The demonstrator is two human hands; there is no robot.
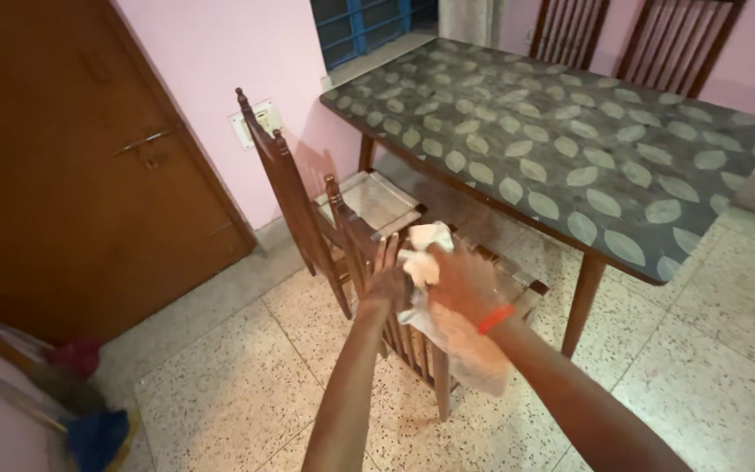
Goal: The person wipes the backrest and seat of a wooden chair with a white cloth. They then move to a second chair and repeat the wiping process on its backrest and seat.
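Note:
My left hand (pixel 388 281) and my right hand (pixel 463 281) are together over the back of a wooden chair (pixel 369 253), both holding a crumpled white cloth (pixel 430 253). A loose tail of the cloth hangs down below my right wrist, which wears an orange band (pixel 495 318). The chair's top rail lies under my hands and is partly hidden by them.
A second wooden chair (pixel 308 197) with a woven seat stands just behind. A table (pixel 570 140) with a grey leaf-patterned top is at the right, more chairs (pixel 622 35) beyond it. A brown door (pixel 72 157) is at left. Broom handles (pixel 37 376) lean at lower left.

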